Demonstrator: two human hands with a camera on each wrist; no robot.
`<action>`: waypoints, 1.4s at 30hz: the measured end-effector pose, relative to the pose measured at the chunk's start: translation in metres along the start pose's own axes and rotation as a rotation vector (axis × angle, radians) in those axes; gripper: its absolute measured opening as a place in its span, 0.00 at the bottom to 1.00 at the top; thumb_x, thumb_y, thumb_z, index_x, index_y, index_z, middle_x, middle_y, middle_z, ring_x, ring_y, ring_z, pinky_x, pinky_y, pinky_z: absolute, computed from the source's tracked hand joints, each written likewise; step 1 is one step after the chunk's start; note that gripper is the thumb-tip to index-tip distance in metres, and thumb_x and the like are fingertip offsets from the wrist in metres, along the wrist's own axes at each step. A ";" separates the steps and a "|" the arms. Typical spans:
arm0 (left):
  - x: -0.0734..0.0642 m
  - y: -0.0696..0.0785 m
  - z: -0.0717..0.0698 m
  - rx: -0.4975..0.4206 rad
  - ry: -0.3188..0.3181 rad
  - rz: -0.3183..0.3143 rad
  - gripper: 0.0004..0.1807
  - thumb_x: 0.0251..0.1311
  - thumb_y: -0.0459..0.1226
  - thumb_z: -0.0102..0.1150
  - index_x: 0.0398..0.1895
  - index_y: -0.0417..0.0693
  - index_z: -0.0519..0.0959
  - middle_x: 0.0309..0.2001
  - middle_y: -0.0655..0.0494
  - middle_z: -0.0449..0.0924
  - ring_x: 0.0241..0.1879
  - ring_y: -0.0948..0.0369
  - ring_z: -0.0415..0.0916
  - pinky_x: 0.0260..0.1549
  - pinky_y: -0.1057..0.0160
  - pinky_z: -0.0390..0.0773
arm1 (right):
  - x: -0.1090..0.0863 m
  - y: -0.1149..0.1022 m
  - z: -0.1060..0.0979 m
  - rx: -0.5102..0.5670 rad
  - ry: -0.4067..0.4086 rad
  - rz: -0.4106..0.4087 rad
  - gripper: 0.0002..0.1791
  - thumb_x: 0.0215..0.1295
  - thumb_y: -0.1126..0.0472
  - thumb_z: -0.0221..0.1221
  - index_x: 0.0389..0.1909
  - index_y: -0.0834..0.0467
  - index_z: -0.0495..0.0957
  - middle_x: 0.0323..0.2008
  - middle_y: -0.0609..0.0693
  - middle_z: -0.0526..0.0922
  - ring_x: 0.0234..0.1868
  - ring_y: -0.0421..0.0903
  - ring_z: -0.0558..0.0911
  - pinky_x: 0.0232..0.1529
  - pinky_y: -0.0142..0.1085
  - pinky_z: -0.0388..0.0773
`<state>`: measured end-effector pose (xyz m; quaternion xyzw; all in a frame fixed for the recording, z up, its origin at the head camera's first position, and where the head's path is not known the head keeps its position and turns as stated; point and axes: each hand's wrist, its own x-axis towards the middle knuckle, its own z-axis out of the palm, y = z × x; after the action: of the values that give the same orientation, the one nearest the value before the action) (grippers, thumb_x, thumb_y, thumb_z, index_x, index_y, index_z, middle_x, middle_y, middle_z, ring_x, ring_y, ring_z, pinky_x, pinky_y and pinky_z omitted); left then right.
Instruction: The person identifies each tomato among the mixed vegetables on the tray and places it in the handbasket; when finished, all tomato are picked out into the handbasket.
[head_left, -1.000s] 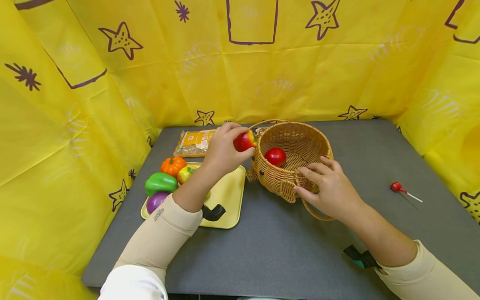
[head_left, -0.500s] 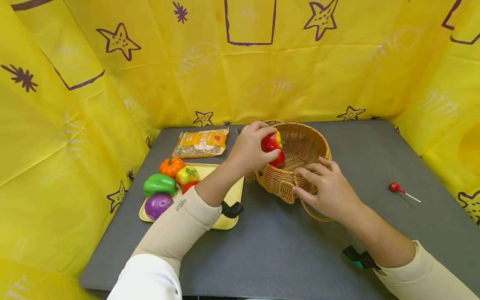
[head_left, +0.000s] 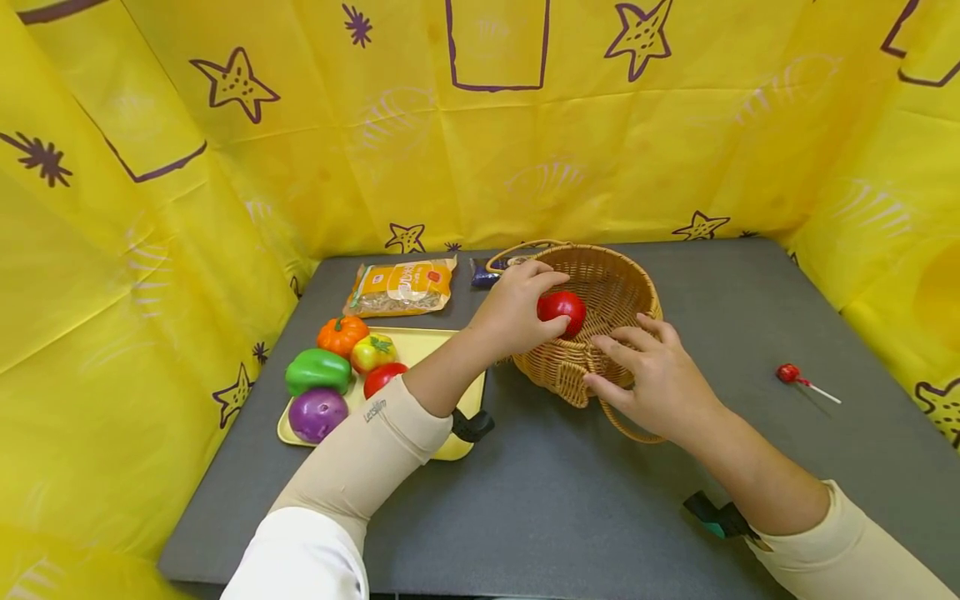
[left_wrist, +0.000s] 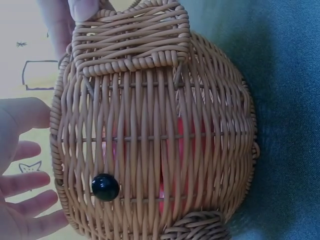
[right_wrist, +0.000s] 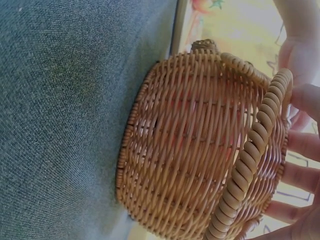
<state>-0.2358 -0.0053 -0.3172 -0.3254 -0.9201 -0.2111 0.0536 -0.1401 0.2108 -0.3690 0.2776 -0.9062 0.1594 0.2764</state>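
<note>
A fish-shaped wicker basket [head_left: 547,367] stands mid-table with a shiny red round toy [head_left: 562,313] inside. My left hand [head_left: 517,304] reaches over its left rim, fingers spread loosely around the red toy; contact with it cannot be told. Those fingers hold nothing in the left wrist view. My right hand [head_left: 663,379] rests at the front right rim, its thumb against the woven fin [left_wrist: 130,40] and its extended fingers over the edge. The wicker handle [right_wrist: 250,145] hangs down on that side. No separate red-and-yellow toy can be made out in the basket.
Left of the basket, a yellow tray [head_left: 431,337] bears an orange pumpkin [head_left: 342,335], a green pepper [head_left: 318,372], a purple vegetable [head_left: 318,415], a yellow-red toy [head_left: 373,352] and a tomato [head_left: 382,377]. Behind lie an orange food bag [head_left: 402,285] and a dark-blue packet [head_left: 487,272]. A lollipop [head_left: 789,373] lies right.
My left hand carried a red-and-yellow toy rightward from beside the basket to over its opening and let it go inside. The right hand stayed at the rim.
</note>
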 end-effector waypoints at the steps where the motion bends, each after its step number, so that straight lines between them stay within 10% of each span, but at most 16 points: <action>1: -0.001 0.000 -0.001 0.002 0.009 0.005 0.31 0.61 0.48 0.68 0.69 0.55 0.76 0.65 0.54 0.73 0.68 0.51 0.67 0.62 0.51 0.77 | 0.000 0.000 0.000 -0.001 0.000 0.002 0.27 0.51 0.51 0.75 0.50 0.61 0.87 0.43 0.60 0.87 0.50 0.61 0.83 0.65 0.64 0.66; 9: -0.014 -0.005 -0.014 0.023 0.017 -0.002 0.31 0.62 0.48 0.67 0.69 0.55 0.76 0.67 0.53 0.72 0.70 0.50 0.65 0.63 0.52 0.75 | -0.001 0.000 0.000 0.004 0.004 0.000 0.27 0.51 0.51 0.75 0.51 0.61 0.86 0.43 0.61 0.87 0.50 0.62 0.83 0.64 0.63 0.66; 33: -0.100 -0.075 -0.056 0.153 -0.203 -0.380 0.36 0.57 0.47 0.71 0.70 0.49 0.75 0.65 0.41 0.71 0.64 0.38 0.68 0.61 0.39 0.73 | -0.001 -0.001 -0.001 0.013 -0.004 0.015 0.27 0.53 0.52 0.75 0.52 0.61 0.86 0.44 0.59 0.86 0.49 0.59 0.83 0.66 0.63 0.65; 42: -0.133 -0.105 -0.047 0.194 -0.231 -0.351 0.29 0.53 0.34 0.69 0.61 0.39 0.80 0.56 0.37 0.77 0.56 0.38 0.73 0.62 0.41 0.70 | -0.001 -0.001 -0.001 0.013 -0.007 0.017 0.27 0.53 0.52 0.74 0.52 0.61 0.86 0.44 0.59 0.86 0.50 0.61 0.82 0.66 0.63 0.65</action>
<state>-0.1988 -0.1752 -0.3428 -0.1756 -0.9787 -0.0889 -0.0586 -0.1378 0.2109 -0.3685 0.2720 -0.9085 0.1666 0.2700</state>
